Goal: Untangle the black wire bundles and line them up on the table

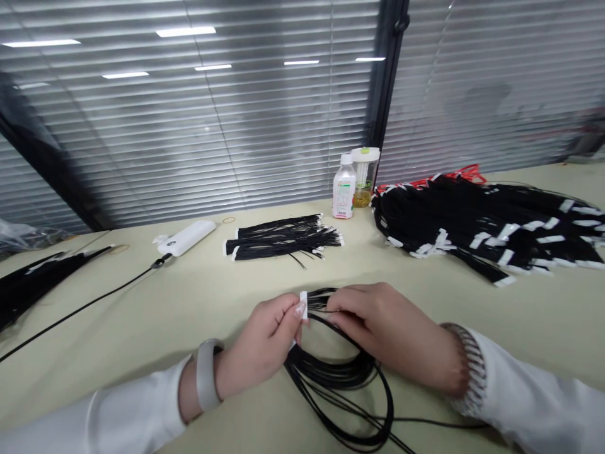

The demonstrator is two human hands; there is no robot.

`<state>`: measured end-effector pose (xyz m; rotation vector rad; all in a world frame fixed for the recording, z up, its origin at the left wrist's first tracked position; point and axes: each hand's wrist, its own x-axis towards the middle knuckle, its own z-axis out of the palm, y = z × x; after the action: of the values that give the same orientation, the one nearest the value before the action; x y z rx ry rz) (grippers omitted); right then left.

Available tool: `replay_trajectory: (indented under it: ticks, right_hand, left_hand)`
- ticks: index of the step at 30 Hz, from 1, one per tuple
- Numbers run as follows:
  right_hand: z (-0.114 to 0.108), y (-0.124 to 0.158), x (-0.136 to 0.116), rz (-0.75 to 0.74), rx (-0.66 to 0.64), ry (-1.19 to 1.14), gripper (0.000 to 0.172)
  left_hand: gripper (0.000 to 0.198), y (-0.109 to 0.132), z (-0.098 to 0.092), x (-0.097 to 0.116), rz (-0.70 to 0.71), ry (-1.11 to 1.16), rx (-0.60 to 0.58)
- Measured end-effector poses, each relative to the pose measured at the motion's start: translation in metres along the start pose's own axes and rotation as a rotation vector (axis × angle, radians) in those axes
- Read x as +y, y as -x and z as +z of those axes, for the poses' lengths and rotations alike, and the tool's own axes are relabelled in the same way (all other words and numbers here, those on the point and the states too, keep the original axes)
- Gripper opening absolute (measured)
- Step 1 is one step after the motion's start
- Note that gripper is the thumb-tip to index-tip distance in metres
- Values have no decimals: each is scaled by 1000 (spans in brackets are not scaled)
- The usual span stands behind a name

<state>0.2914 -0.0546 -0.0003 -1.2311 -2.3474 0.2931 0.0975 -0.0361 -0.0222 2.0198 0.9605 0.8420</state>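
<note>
Connector (304, 297) in left hand (262, 343), cables (331, 373) in right hand (394, 334)

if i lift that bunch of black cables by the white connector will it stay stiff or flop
The bunch of black cables would probably flop, since its thin strands bend into loose loops beside the left hand. It may snag, as several strands stray from the main loop. The white connector looks rigid, so it would likely keep its shape.
</note>
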Motion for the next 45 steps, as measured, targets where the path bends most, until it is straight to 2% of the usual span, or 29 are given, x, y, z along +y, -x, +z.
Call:
replay_trajectory:
  ticks: [1,4,7,9,11,13,16,21,27,30,32,36,39,41,43,45]
  right_hand:
    - [-2,-1,1,12,9,9,4]
    - [-10,0,4,28,135,10,21]
    - [-17,2,0,11,288,-19,20]
    - [-18,4,-4,7,229,-61,30]
    - [-15,6,-8,29,50,-117,38]
    - [-9,6,-10,41,-126,-164,39]
    - [3,6,-10,19,-260,-220,33]
    - [15,4,-7,-15,-297,-288,30]
    - [18,4,-10,46,-260,-275,30]
    - [17,4,-9,14,-236,-174,28]
    - [14,4,-8,-29,-214,-17,23]
    - [-1,3,-1,-3,-104,315,18]
    - [-17,2,8,117,140,403,17]
    - [-26,1,11,121,347,264,17]
    - [-31,1,11,79,527,-29,22]
    - [-31,1,9,51,654,-339,22]
  left_hand:
    - [36,0,0,-1,-16,-6,43]
    - [37,-2,1,-6,-57,-30,190]
    - [36,-4,1,-8,-93,-23,297]
    - [35,-4,0,-9,-109,-6,335]
    - [35,-4,0,-9,-105,-1,354]
    - [35,-3,0,-8,-98,-4,360]
    - [35,-3,0,-9,-100,-12,354]
    - [36,-3,1,-11,-73,-29,339]
    - [36,-3,1,-10,-63,-41,321]
    - [36,-3,1,-10,-68,-43,323]
    - [36,-3,1,-9,-69,-49,318]
    - [36,-5,0,-7,-91,-45,331]
    - [36,-7,0,-8,-126,-32,340]
    - [36,-7,0,-9,-138,-28,330]
    - [36,-7,1,-9,-138,-29,306]
    - [36,-5,1,-10,-112,-33,273]
